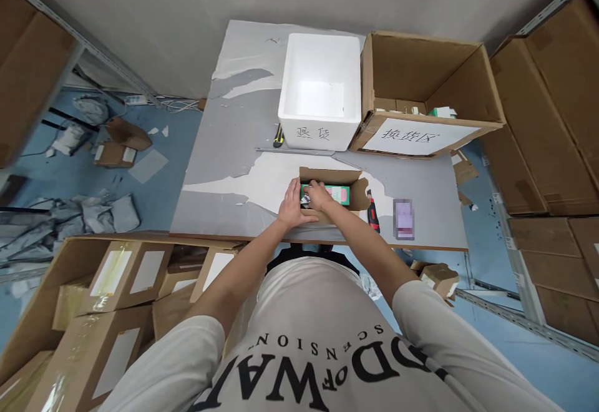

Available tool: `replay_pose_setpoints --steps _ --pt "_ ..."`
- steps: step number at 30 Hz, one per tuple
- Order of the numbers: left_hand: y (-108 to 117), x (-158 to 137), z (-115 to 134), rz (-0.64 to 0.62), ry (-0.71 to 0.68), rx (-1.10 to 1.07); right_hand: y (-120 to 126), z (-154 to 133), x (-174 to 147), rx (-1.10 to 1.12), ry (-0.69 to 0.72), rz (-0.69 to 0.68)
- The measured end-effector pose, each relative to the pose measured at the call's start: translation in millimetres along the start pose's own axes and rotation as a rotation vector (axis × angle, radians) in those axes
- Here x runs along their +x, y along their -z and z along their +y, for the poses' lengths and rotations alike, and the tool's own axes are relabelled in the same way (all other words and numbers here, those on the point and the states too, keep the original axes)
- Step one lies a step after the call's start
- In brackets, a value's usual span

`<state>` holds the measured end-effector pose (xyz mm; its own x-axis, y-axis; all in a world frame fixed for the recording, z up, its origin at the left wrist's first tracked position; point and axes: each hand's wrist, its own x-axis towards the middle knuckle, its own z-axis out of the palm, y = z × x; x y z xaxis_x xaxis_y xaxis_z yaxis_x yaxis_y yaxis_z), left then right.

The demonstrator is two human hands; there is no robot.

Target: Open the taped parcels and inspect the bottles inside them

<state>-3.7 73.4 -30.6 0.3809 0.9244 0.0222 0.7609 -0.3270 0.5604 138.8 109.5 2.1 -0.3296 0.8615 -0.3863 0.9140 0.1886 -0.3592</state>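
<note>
One carton (pixel 330 176) lies opened, not emptied or closed, green pack (pixel 340 195) inside, my left hand (pixel 292 208) spread unclenched around the carton's eight-o'clock corner, my right hand (pixel 319 196) inside towards nine o'clock, whether gripping I cannot tell.

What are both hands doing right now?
Left hand: open, against the left end of the small box.
Right hand: inside, at the green pack; can't tell if its grip is closed.
</note>
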Motion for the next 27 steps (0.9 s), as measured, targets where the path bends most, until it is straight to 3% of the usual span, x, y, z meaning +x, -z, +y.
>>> replay_pose_setpoints --steps 4,7,13,16,20,23,27 --pt "3.7 4.3 -1.8 0.001 0.004 0.002 20.8 23.8 -6.4 0.149 0.092 0.118" --pt "2.0 5.6 -4.9 0.015 -0.012 -0.018 40.3 43.2 -23.9 0.342 0.076 0.24" --pt "-9.8 11.5 1.8 0.021 -0.049 -0.053 51.9 96.2 -116.1 1.006 -0.18 0.618" --pt "-16.2 18.5 11.1 0.037 -0.069 -0.092 33.7 134.2 -182.7 1.286 -0.353 0.953" --pt "-23.9 29.4 20.3 0.027 -0.141 -0.158 -13.9 178.9 -267.4 1.601 -0.551 1.408" --pt "-29.5 36.8 23.3 0.006 -0.177 -0.167 -58.2 198.3 -313.1 1.669 -0.727 1.583" --pt "-33.6 43.3 24.7 -0.013 -0.182 -0.16 -107.2 210.3 -345.7 1.626 -0.916 1.76"
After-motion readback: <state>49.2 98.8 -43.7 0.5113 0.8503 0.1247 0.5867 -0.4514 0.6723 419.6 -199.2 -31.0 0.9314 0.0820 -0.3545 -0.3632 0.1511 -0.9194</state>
